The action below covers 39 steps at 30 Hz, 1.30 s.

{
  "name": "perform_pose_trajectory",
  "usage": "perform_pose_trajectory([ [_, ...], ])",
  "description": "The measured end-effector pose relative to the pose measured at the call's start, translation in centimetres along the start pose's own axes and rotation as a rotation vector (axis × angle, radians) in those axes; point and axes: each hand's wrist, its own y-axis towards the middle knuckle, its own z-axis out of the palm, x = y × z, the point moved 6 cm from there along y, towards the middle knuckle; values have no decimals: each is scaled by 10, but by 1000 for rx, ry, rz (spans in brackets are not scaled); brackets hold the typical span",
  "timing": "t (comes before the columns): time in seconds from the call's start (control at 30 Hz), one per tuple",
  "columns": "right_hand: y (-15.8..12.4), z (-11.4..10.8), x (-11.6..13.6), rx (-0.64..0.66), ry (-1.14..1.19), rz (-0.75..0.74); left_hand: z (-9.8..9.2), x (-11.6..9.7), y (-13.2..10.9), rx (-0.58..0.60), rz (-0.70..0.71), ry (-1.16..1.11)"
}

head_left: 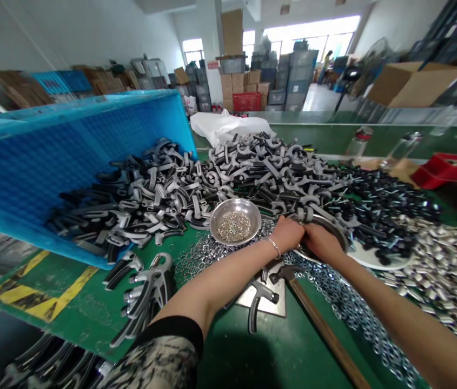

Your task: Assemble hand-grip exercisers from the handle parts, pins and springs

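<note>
Reference point: the meeting place of the two hands; 12 o'clock points away from the wearer. The grey part (305, 215) sits at 12 o'clock, just beside the fingers. The left hand (289, 232) and right hand (320, 242) meet knuckle to knuckle, fingers curled narrow, over the metal bowl (344, 237). Fingertips are hidden; whether either hand grips the part cannot be told.

Step in hand, by judgement: close two-handed handling at the bowl. The next move calls for fingertip control and clearance from the rim.

Surroundings, near to far:
- 9 o'clock: second bowl (241, 205), containing small metal pieces.
- 7 o'clock: metal plate (273, 308), with a black-and-grey handle (253, 313) lying across it.
- 6 to 5 o'clock: hammer (323, 324), head nearest the hands.
- 4 to 5 o'clock: metal rings (348, 316).
- 3 o'clock: silver cylinders (447, 259).
- 11 o'clock: handle pile (252, 162).
- 10 o'clock: blue crate (90, 127).

Markings: the pillar's red sign (212, 65) is too small to read; no brand is legible.
</note>
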Motion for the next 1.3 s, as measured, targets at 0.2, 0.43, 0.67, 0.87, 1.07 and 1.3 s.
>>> perform_pose_trajectory([
  [0.2,1,1,-13,-18,55,24,-27,7,-47,-153,-43,-248],
  [0.43,-3,-13,-14,-142,207,123,-14,36,-196,-226,-343,-793],
  [0.67,-37,-28,69,-7,568,-68,0,38,-222,-304,-382,-588],
  [0.87,-75,15,110,181,650,-102,-9,18,-216,-188,-123,-121],
  [1.07,-63,23,111,142,517,-164,-5,-10,-229,-40,65,137],
  [1.3,-61,34,112,134,388,-170,-6,-23,-250,-54,-223,54],
])
